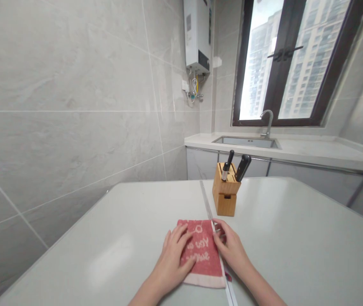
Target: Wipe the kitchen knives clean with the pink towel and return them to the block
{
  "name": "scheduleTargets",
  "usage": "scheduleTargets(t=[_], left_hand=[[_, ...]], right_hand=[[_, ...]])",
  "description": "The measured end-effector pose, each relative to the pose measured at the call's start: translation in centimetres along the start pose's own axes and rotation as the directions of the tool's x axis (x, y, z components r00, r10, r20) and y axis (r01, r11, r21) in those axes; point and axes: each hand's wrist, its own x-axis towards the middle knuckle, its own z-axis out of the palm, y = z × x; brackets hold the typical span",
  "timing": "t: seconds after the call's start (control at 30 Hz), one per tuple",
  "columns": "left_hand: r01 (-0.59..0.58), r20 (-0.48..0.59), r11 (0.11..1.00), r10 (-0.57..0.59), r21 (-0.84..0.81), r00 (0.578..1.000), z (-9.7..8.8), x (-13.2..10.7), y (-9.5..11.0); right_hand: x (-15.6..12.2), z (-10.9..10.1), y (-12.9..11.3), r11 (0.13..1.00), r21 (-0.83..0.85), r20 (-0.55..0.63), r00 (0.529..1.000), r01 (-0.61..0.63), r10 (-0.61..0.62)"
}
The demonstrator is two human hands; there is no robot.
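Note:
A folded red towel (205,267) with pale lettering and a pale pink lower border lies on the white table. My left hand (176,257) rests flat on its left half, fingers spread, covering part of the writing. At the towel's right edge is my right hand (232,246), its fingers bent and touching the edge, with thumb and forefinger apart. Below that wrist, a small dark red thing (228,277) shows beside the towel; I cannot make out what it is.
A wooden knife block (226,204) with several black-handled knives stands just beyond my right hand. A pale seam (205,197) runs along the white table (105,229). Behind are a counter with a sink (248,141) and faucet (268,123), and a tiled wall at left.

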Motion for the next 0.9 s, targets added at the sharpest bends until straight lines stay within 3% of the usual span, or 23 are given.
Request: scheduleTargets(t=[0.1, 0.2, 0.53, 0.9], left_hand=[[0.032, 0.143, 0.999, -0.031, -0.006, 0.989, 0.0, -0.3, 0.2], [0.053, 0.194, 0.998, -0.049, -0.016, 0.98, 0.1, -0.3, 0.2], [0.054, 0.139, 0.999, -0.054, 0.006, 0.989, 0.4, -0.2, -0.1], [0.055, 0.147, 0.984, -0.08, 0.167, 0.986, 0.9, -0.1, -0.5]], right_hand=[[0.0, 0.0, 0.3, 0.997, -0.06, 0.015, 0.999, 0.051, -0.051], [0.1, -0.1, 0.3, 0.994, -0.081, 0.045, 0.996, 0.077, -0.073], [0.0, -0.7, -1.5, 0.98, -0.033, 0.067, 0.979, 0.197, -0.195], [0.2, -0.4, 0.5, 0.953, -0.232, 0.064, 0.98, 0.196, -0.187]])
